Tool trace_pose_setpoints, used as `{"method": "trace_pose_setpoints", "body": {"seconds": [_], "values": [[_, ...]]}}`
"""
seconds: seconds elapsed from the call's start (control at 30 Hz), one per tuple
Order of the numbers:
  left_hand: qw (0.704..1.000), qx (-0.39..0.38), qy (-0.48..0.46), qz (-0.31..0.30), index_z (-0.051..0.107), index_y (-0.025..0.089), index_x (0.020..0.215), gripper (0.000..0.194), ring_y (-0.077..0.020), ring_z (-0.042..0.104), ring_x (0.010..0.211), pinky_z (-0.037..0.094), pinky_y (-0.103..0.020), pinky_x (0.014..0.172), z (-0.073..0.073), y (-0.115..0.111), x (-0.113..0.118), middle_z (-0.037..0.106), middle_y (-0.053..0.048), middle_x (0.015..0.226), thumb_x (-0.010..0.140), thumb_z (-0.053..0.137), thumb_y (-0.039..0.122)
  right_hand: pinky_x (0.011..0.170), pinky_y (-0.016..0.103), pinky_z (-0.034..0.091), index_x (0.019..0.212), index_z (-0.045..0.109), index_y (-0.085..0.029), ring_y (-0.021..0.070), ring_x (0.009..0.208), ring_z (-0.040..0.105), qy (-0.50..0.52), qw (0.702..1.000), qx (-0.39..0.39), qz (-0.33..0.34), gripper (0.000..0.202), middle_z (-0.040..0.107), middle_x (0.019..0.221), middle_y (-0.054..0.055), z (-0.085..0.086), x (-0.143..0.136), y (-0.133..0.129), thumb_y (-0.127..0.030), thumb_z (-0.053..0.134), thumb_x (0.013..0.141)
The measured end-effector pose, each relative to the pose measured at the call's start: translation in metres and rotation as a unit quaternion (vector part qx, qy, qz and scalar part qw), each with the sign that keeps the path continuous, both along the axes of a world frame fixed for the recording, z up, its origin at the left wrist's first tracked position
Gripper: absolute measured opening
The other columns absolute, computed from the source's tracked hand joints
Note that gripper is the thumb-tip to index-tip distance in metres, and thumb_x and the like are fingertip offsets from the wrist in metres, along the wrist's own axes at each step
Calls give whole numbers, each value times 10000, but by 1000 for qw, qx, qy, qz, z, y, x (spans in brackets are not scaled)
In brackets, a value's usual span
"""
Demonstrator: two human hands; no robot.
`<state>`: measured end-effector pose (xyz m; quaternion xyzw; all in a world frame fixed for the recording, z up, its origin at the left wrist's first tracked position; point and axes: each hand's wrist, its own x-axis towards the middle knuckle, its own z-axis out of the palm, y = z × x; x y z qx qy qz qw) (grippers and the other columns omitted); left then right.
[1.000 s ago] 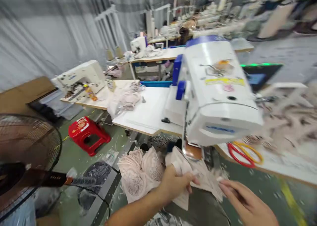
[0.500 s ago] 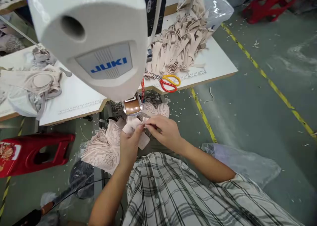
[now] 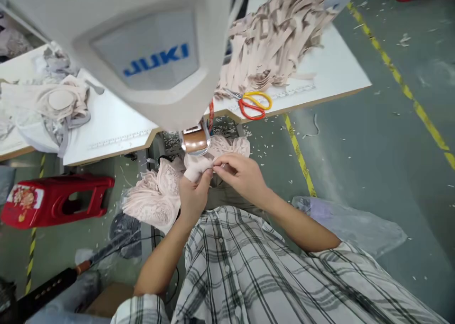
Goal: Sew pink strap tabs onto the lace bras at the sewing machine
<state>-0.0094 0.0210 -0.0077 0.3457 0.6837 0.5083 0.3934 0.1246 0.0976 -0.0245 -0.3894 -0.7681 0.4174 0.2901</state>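
A small pale pink fabric piece (image 3: 194,170) is held between both hands, just below the sewing machine head (image 3: 152,54). My left hand (image 3: 194,196) grips it from the left, thumb on top. The fingertips of my right hand (image 3: 241,175) pinch its right edge, close to the left thumb. Lace-covered pink cups (image 3: 152,203) lie stacked left of my left hand, and more lace (image 3: 227,146) shows behind the fabric.
Yellow-and-red scissors (image 3: 254,105) lie on the white table (image 3: 341,73) by its front edge, before a heap of beige straps (image 3: 273,44). Beige garments (image 3: 59,103) lie on the left. A red stool (image 3: 57,201) stands on the floor at left.
The view has shifted, with the machine head now larger. The fabric's lower flap no longer hangs below the fingers, and both hands remain close together on the piece.
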Motion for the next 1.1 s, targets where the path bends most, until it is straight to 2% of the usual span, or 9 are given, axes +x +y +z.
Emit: {"method": "trace_pose_setpoints", "body": {"seconds": [0.1, 0.23, 0.4, 0.6, 0.7, 0.8, 0.97, 1.03, 1.1], "values": [[1000, 15, 6, -5, 755, 163, 1014, 232, -226, 696, 975, 534, -322, 903, -4, -5, 1, 767, -41, 1002, 891, 646, 326, 675, 266, 448, 935, 701, -220, 138, 714, 599, -20, 1000, -14, 13, 115, 701, 871, 7, -1, 6, 1, -292, 622, 894], [997, 48, 17, -55, 723, 131, 1069, 268, -208, 676, 982, 524, -335, 938, -3, -13, -1, 755, -46, 1053, 929, 585, 315, 601, 259, 393, 872, 685, -206, 129, 655, 543, -48, 997, -13, 62, 100, 651, 791, 6, -2, 12, 6, -288, 629, 867], [995, 72, 25, -71, 717, 118, 1071, 279, -205, 667, 945, 530, -331, 907, -6, -19, -1, 744, -51, 1030, 932, 559, 301, 594, 262, 365, 896, 683, -201, 130, 643, 507, -62, 990, -9, 124, 127, 603, 742, 2, 2, 14, 6, -270, 577, 881], [995, 61, -36, -74, 718, 119, 938, 210, -166, 648, 774, 526, -266, 729, -18, -17, -14, 725, -40, 846, 862, 674, 309, 600, 257, 342, 823, 628, -187, 124, 634, 481, -76, 990, -33, 118, 135, 544, 680, -15, 2, 6, -2, -287, 562, 887], [995, 30, -27, -96, 722, 134, 944, 205, -153, 634, 768, 505, -244, 717, -16, -13, -19, 717, -31, 844, 846, 706, 314, 593, 253, 325, 811, 618, -189, 113, 618, 455, -66, 990, -48, 111, 137, 555, 694, -19, 1, 4, -1, -296, 571, 882], [996, 31, 7, -86, 741, 145, 923, 195, -158, 630, 776, 501, -249, 720, -11, -9, -20, 718, -27, 828, 857, 695, 323, 600, 252, 323, 821, 630, -190, 106, 617, 444, -51, 991, -58, 106, 130, 573, 720, -19, 0, 6, 4, -293, 571, 874], [993, 10, 3, -118, 738, 159, 936, 207, -152, 613, 776, 498, -250, 735, -4, -1, -24, 702, -24, 834, 883, 656, 342, 629, 253, 385, 927, 674, -188, 111, 628, 508, -1, 974, -197, 114, 176, 632, 756, -11, 2, 16, 18, -314, 570, 862], [990, -9, -5, -138, 730, 161, 950, 212, -152, 612, 785, 494, -251, 748, -2, 3, -29, 697, -24, 839, 882, 653, 347, 678, 259, 407, 937, 668, -188, 123, 707, 553, 10, 977, -186, 104, 165, 667, 850, 8, 5, 20, 21, -296, 571, 860], [987, -14, 15, -160, 720, 159, 953, 209, -159, 619, 831, 489, -259, 794, -1, 7, -33, 704, -32, 877, 880, 656, 343, 686, 256, 394, 955, 627, -191, 121, 723, 539, -1, 985, -140, 101, 143, 657, 879, 5, 9, 23, 24, -288, 588, 857]]}}
